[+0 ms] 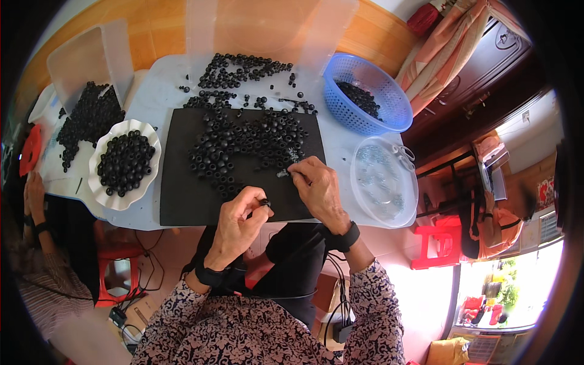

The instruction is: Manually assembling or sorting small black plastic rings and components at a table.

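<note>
My left hand (236, 224) is closed, pinching a small round black bead-like part (265, 202) between thumb and forefinger above the near edge of a black mat (182, 198). Thumb and fingertips of my right hand (320, 190) are pressed together low over the mat. Whatever lies between them is too small to make out. Tiny clear pieces (283, 174) lie right by those fingertips. Many round black parts with holes (219, 141) are spread over the mat's far half, beyond both hands.
A scalloped white dish (94, 173) of black parts stands left. A blue basket (389, 120) and a round clear tray (401, 210) with tiny clear pieces sit right. Tilted clear bins (267, 27) spill black parts behind. Another person's hands (34, 194) rest far left; red stools (441, 243) stand below.
</note>
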The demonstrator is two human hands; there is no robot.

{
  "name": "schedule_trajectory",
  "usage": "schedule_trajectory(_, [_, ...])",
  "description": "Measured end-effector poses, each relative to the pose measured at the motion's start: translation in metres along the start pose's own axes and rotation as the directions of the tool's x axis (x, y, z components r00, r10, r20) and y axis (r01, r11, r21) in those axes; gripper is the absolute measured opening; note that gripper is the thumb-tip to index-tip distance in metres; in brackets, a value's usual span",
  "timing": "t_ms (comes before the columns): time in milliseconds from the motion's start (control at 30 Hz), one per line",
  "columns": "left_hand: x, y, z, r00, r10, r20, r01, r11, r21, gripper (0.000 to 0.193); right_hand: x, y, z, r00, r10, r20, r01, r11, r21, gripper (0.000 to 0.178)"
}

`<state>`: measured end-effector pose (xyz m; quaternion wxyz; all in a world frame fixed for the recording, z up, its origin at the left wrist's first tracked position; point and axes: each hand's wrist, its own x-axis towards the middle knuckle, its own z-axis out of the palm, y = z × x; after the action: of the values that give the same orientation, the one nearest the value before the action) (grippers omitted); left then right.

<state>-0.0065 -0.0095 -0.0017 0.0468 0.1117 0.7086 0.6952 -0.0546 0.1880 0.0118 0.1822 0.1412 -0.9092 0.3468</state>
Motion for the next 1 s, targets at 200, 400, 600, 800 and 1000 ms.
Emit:
schedule_trajectory(200, [0.0, 0.0, 0.001, 1.0, -0.015, -0.013, 0.014, 0.999, -0.049, 0.011, -0.005, -0.026, -0.001, 0.991, 0.132, 0.007, -0.132, 0.984, 0.12, 0.013])
schedule_trajectory(400, [0.0, -0.004, 0.002, 1.0, -0.007, -0.014, 0.007, 0.999, -0.036, 0.011, -0.013, -0.016, 0.008, 0.982, 0.189, 0.025, -0.189, 0.954, 0.231, 0.01])
schedule_trajectory(600, [-0.001, -0.006, 0.002, 1.0, 0.021, -0.019, -0.022, 1.0, -0.019, 0.011, -0.002, -0.017, 0.006, 0.958, 0.288, 0.001, -0.278, 0.922, 0.27, 0.01])
schedule_trajectory(800, [-0.001, -0.006, 0.003, 1.0, -0.005, -0.016, 0.006, 0.999, 0.033, 0.011, 0.009, -0.015, 0.012, 0.995, -0.061, 0.077, 0.074, 0.982, -0.175, 0.012])
schedule_trajectory(1000, [-0.001, -0.002, 0.003, 0.999, 0.003, -0.038, -0.003, 1.0, 0.006, 0.011, 0.012, -0.019, 0.009, 0.996, 0.038, 0.074, -0.043, 0.997, 0.065, 0.01])
